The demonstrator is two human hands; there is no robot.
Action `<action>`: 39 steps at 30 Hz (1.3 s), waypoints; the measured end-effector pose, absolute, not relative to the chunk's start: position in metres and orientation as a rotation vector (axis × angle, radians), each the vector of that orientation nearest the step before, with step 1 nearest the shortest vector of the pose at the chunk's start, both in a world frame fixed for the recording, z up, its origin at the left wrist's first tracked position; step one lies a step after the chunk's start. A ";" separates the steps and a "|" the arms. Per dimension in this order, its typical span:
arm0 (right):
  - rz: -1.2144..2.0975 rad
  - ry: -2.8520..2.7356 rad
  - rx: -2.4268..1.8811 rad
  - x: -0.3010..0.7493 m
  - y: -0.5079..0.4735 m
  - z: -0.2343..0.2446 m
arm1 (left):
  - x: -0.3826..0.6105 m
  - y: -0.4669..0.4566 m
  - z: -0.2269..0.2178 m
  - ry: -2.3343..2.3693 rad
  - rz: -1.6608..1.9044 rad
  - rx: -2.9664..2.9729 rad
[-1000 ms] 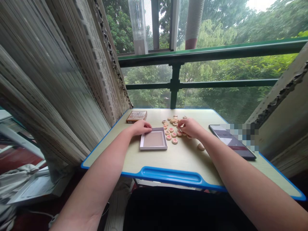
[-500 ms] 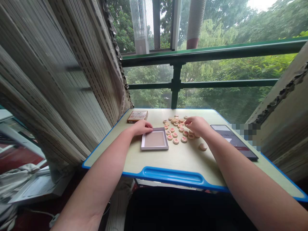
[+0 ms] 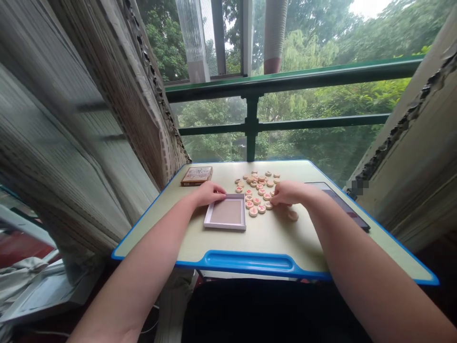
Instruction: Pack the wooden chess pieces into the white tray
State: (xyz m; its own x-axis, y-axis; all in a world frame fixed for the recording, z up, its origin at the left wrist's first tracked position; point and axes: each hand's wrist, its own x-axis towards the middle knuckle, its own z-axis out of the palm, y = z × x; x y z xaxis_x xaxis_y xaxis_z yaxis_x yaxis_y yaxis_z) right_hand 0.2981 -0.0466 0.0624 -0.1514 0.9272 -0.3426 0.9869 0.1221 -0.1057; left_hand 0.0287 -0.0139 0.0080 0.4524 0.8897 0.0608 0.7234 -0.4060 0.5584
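Note:
My left hand (image 3: 210, 193) is closed on the upper left corner of a shallow, open box tray (image 3: 243, 212) with pale sides, the thumb and fingers at its rim. Inside, only the tray's brown bottom shows. To its right lie several round wooden xiangqi pieces (image 3: 256, 201), many face up with red or dark characters, some heaped at the back. My right hand (image 3: 290, 193) reaches down among the pieces on the right, fingers bent together and tips against them. Whatever is between those fingers is hidden. One blank-side-up xiangqi piece (image 3: 293, 216) lies just below that hand.
A flat printed box (image 3: 197, 176) lies at the table's back left. A phone or tablet (image 3: 342, 209) rests on the right, partly behind my right arm. The table (image 3: 160, 228) has a blue rim and a blue front groove (image 3: 250, 260). Curtains flank it; a green railing (image 3: 252, 126) stands behind.
My right hand has moved from the back of the pieces toward me, and a few pieces near it have shifted. My left hand stays on the tray. The view has turned slightly right.

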 end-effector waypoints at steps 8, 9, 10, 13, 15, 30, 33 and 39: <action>-0.397 2.439 1.878 0.295 -0.043 0.057 | 0.044 -0.014 -0.003 1.368 0.650 2.102; -0.366 2.456 1.890 0.296 -0.043 0.057 | 0.045 -0.014 -0.005 1.375 0.674 2.036; -0.345 2.472 1.888 0.297 -0.043 0.057 | 0.045 -0.013 -0.006 1.375 0.702 1.961; -0.355 2.503 1.820 0.300 -0.043 0.058 | 0.047 -0.011 -0.002 1.331 0.716 1.763; -0.371 2.500 1.770 0.301 -0.044 0.058 | 0.050 -0.011 0.007 1.322 0.647 1.703; -0.155 2.431 2.227 0.318 -0.025 0.048 | 0.044 -0.013 0.026 1.223 0.156 2.069; -0.171 2.360 2.330 0.322 -0.014 0.038 | 0.046 -0.014 0.021 1.320 0.183 2.093; -0.266 2.311 2.411 0.322 -0.008 0.027 | 0.048 -0.013 0.018 1.355 0.231 2.075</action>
State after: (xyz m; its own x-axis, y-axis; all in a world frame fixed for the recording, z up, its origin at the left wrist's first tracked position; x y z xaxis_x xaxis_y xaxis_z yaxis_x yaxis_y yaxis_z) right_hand 0.3220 -0.0075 0.0265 0.0464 0.9985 0.0301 0.9655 -0.0371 -0.2576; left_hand 0.0484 -0.0131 0.0182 0.4529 0.8707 -0.1916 0.7579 -0.2628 0.5972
